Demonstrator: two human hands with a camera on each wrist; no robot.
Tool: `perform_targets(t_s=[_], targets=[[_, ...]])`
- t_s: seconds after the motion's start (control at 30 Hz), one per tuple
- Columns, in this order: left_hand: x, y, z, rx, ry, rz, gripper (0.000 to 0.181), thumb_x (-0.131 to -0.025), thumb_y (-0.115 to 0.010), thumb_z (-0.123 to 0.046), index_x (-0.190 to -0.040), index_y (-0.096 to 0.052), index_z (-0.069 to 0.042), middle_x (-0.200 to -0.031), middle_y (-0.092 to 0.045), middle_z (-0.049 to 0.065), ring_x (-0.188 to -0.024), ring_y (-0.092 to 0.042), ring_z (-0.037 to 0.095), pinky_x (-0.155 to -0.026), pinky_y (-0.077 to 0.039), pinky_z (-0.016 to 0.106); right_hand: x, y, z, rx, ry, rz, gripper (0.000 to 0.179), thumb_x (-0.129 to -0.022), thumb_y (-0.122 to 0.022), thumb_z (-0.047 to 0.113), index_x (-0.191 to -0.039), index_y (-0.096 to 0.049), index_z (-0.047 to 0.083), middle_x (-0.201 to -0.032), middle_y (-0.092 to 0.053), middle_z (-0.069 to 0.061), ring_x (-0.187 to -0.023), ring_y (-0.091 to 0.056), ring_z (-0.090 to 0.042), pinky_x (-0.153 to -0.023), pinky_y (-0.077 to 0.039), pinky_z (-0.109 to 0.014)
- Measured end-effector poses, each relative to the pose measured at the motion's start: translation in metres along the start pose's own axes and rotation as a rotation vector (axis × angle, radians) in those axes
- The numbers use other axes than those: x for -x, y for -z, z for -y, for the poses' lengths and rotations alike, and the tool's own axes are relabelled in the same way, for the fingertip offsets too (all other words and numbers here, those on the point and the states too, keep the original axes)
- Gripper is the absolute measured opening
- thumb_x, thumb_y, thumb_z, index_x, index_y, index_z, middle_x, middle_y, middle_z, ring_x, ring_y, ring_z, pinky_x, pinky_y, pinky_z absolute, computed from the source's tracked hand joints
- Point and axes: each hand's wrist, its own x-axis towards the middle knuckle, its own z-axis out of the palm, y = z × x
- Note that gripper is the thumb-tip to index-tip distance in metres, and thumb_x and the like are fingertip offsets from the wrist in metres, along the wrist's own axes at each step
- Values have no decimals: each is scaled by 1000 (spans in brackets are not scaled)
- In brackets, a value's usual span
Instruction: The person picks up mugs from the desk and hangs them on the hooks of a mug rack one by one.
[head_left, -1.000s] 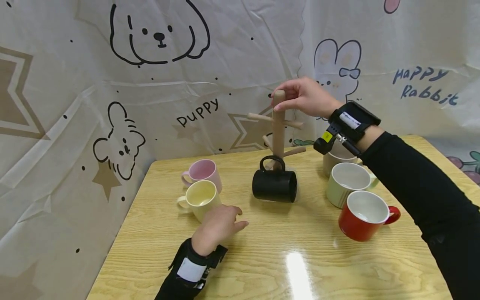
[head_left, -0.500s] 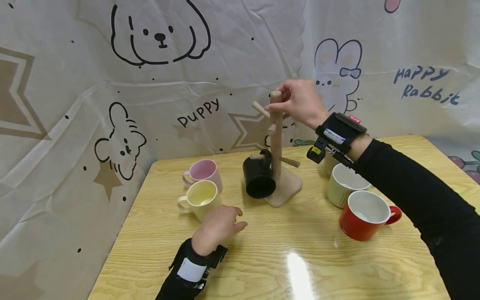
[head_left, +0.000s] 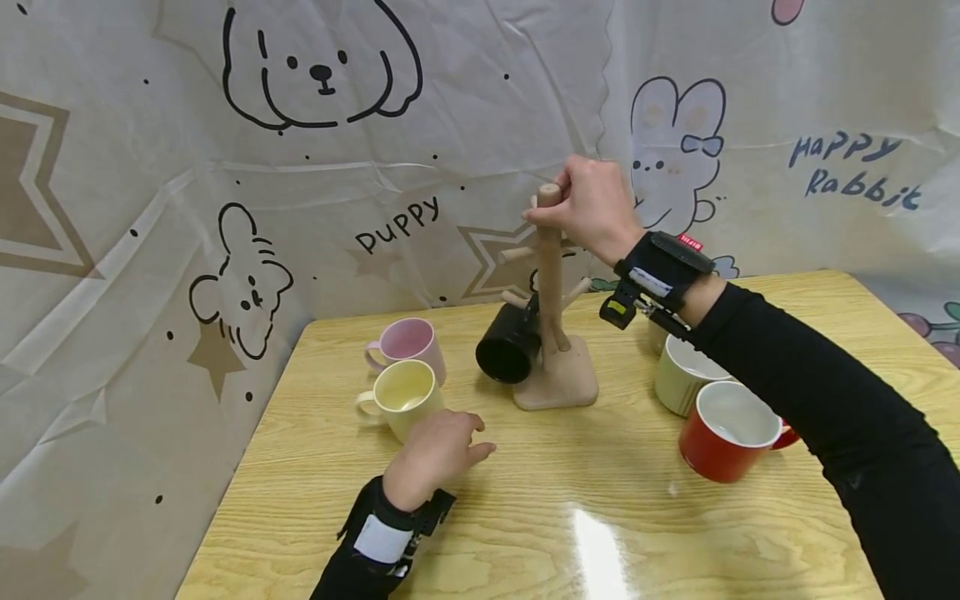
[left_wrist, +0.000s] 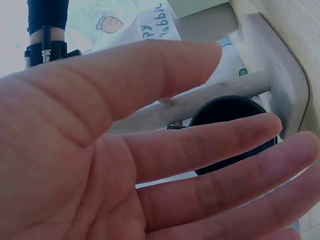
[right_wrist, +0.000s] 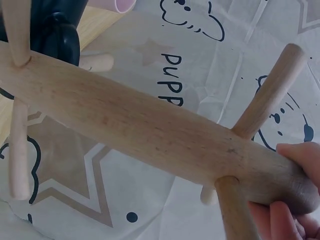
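A wooden mug tree [head_left: 551, 283] with several pegs stands on the table, its square base [head_left: 558, 379] showing. My right hand [head_left: 592, 204] grips the top of its post between thumb and fingers, as the right wrist view also shows. From a low peg on the left side hangs a black mug [head_left: 508, 343], tilted, its mouth facing forward and down. My left hand [head_left: 437, 454] lies low over the table in front of the yellow mug [head_left: 405, 396], holding nothing; its fingers [left_wrist: 200, 145] are spread and nearly straight in the left wrist view.
Behind the yellow mug stands a pink mug [head_left: 411, 346]. On the right are a red mug [head_left: 723, 442], a pale green mug [head_left: 675, 379] and another mug partly hidden by my right forearm. A printed cloth [head_left: 337, 167] hangs behind the table [head_left: 525, 517].
The mug tree has turned under my right hand, carrying the black mug from the front round to the left side and bringing its base into view. My left hand has stayed still.
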Motion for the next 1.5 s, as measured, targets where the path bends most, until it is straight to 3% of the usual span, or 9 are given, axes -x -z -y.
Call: perform_targets(t_s=[0.3, 0.53, 0.67, 0.77, 0.93, 1.1, 1.33, 1.4, 1.5], targets=[[-2, -2, -1, -2, 15, 21, 35, -81, -60, -35, -99, -66, -6, -82, -67, 5, -72, -58, 15, -57, -46, 30, 2, -1, 1, -1, -27, -1, 37, -72, -71, 31, -78, -48, 3, -79, -56, -10, -72, -51, -22, -59, -44, -32], [-2, -2, -1, -3, 20, 22, 36, -81, -60, -37, -100, -66, -7, -81, -67, 5, -71, -58, 15, -56, -46, 29, 3, 0, -2, -11, 45, 23, 41, -72, -70, 36, -83, -49, 2, -79, -55, -10, -70, -50, -22, -60, -41, -32], [-1, -2, 0, -5, 17, 17, 36, -80, -60, -37, -99, -66, -7, -80, -67, 5, -70, -58, 14, -55, -46, 29, 8, 7, -3, -51, 100, 29, 48, -71, -70, 40, -96, -54, 1, -94, -61, -13, -84, -55, -22, -74, -45, -35], [-2, -3, 0, 1, 21, 21, 36, -80, -60, -37, -99, -66, -7, -81, -67, 5, -70, -58, 14, -55, -46, 29, 16, 17, -1, -117, 128, -23, 55, -72, -69, 40, -109, -56, 1, -110, -60, -14, -101, -52, -22, -89, -42, -37], [-2, -2, 1, 12, 21, 22, 37, -81, -60, -37, -100, -65, -6, -81, -67, 5, -71, -58, 14, -57, -46, 30, 44, 39, -4, -225, 172, -193, 47, -74, -69, 31, -110, -58, 1, -112, -61, -14, -104, -51, -19, -92, -40, -38], [0, 2, 4, 28, 17, -7, 36, -81, -60, -34, -99, -65, -4, -80, -67, 7, -71, -59, 16, -60, -47, 31, 87, 51, -21, -243, 141, -256, 37, -75, -69, 23, -106, -63, 4, -105, -63, -11, -100, -52, -12, -90, -41, -32], [4, 7, 10, 50, 10, -57, 34, -80, -62, -32, -97, -66, -4, -73, -65, 5, -66, -56, 14, -57, -46, 30, 145, 47, -64, -221, -10, -240, 32, -73, -71, 19, -102, -66, 8, -99, -62, 0, -96, -49, 3, -81, -37, -12], [5, 8, 11, 52, 14, -61, 33, -80, -62, -33, -97, -66, -5, -71, -64, 4, -64, -55, 13, -55, -45, 29, 157, 45, -76, -211, -79, -193, 33, -74, -70, 21, -104, -65, 9, -101, -62, 0, -97, -48, 4, -84, -39, -16], [5, 10, 12, 59, 22, -56, 33, -80, -61, -33, -97, -66, -5, -72, -64, 4, -64, -55, 12, -54, -45, 28, 170, 42, -91, -191, -180, -119, 35, -77, -67, 28, -106, -63, 10, -103, -62, 2, -96, -47, 7, -87, -43, -33]])
